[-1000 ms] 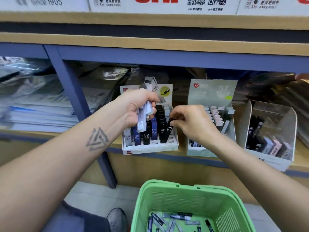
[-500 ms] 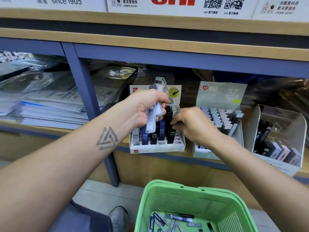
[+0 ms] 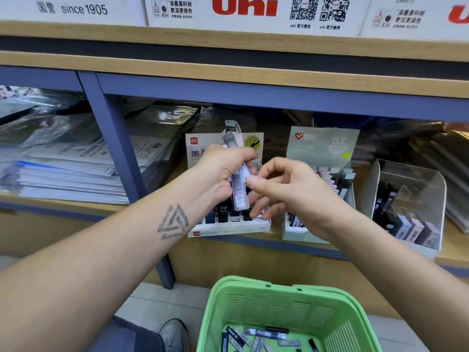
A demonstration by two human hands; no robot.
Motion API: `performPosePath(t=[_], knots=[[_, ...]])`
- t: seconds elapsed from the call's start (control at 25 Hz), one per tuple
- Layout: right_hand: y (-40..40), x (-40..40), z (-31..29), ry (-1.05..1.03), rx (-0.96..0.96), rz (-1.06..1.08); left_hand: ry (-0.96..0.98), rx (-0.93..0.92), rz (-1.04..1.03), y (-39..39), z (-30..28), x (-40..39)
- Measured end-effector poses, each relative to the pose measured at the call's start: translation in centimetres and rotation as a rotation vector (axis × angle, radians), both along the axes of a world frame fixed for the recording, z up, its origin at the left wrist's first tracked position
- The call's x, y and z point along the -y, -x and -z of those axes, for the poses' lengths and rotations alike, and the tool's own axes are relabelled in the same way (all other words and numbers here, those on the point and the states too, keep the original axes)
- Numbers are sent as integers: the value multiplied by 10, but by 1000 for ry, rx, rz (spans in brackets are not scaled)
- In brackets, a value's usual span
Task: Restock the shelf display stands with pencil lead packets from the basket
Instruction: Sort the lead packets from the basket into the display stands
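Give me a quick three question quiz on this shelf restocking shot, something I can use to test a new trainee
1. True or false: the left hand holds a bunch of lead packets upright in front of the white display stand.
2. Where do the loose packets still wait? A) in the green basket B) on the floor C) on the top shelf
3. Fill in: the grey-green stand is marked with the number ___.

Key: 1 true; 2 A; 3 0.7. The right hand reaches its thumb and forefinger to the bunch.

Basket [image 3: 276,295] btm cut off; white display stand [image 3: 228,228] slots mostly behind hands, maybe full.
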State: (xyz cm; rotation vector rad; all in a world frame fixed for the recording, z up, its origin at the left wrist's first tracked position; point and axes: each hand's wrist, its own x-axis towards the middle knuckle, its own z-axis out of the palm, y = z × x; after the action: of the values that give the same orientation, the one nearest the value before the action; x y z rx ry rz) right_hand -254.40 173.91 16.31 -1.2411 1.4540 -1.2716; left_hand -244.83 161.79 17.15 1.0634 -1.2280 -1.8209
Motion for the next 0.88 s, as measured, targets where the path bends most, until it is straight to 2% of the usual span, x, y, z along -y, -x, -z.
performPosePath(t=[0.12, 0.28, 0.48, 0.64, 0.76, 0.88], knots=[[2, -6, 5, -21, -60, 24, 13, 8, -12, 8, 2, -6], [19, -11, -1, 24, -23, 124, 24, 15, 61, 11, 3, -11], [12, -8, 5, 13, -71, 139, 56, 60, 97, 16, 13, -16], [11, -5, 9, 28, -29, 172, 71, 75, 109, 16, 16, -13], [17, -4, 8, 51, -60, 255, 70, 78, 122, 15, 16, -11], [27, -4, 8, 84, -5, 372, 44, 43, 165, 13, 13, -10]])
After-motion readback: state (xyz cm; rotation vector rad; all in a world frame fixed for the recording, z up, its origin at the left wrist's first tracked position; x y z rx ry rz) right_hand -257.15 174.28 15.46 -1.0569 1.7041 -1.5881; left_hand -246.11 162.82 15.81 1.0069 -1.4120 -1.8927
